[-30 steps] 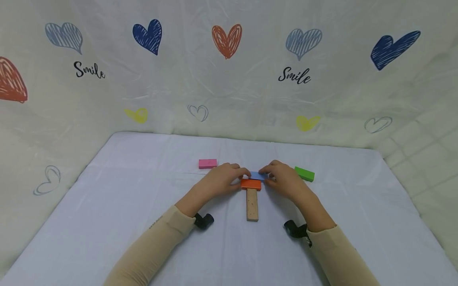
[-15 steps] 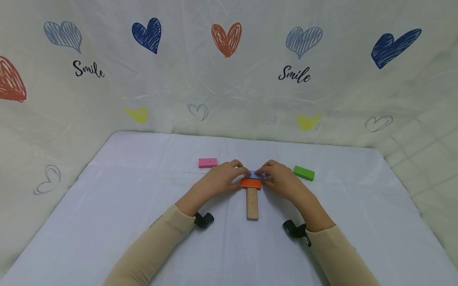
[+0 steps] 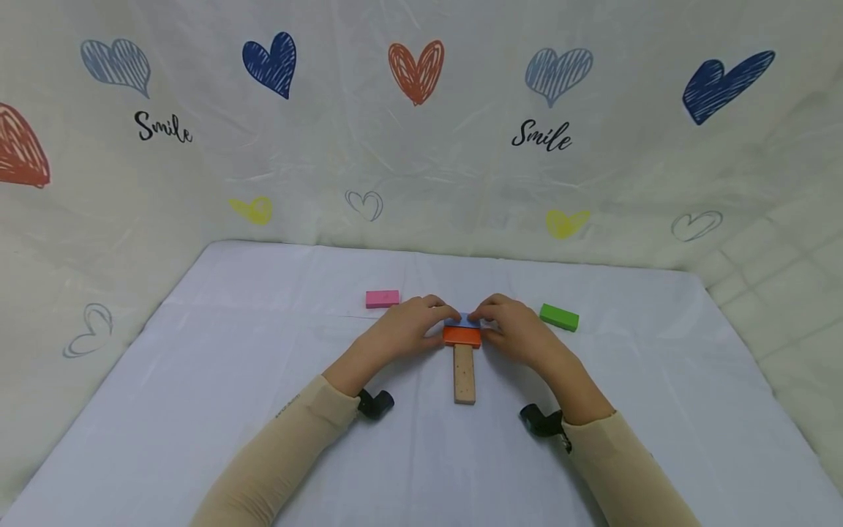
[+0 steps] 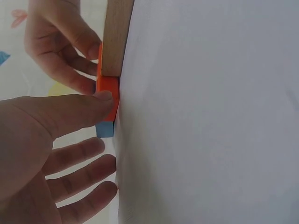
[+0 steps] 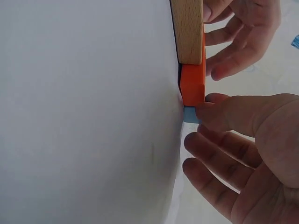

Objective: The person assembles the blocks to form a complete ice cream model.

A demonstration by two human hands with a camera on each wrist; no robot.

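Behind the orange block (image 3: 462,337) lies a blue block (image 3: 466,320), long sides together and ends roughly level. My left hand (image 3: 410,329) pinches the blue block's left end, its thumb beside the orange block (image 4: 110,84) in the left wrist view. The right hand (image 3: 525,331) pinches the opposite end; in the right wrist view its thumb touches the blue block (image 5: 191,115) just beyond the orange one (image 5: 192,88). A plain wooden block (image 3: 464,375) runs from the orange block's front towards me, forming a T. Fingertips partly hide the blue block.
A pink block (image 3: 382,298) lies behind and left of the left hand. The green block (image 3: 559,317) sits tilted just right of the right hand. White cloth (image 3: 197,410) covers the table, with a heart-printed sheet (image 3: 474,176) hanging behind.
The blue block has slid left along the back of the orange block, so their ends now nearly line up. My right hand has shifted slightly left with it; the left hand has hardly moved.
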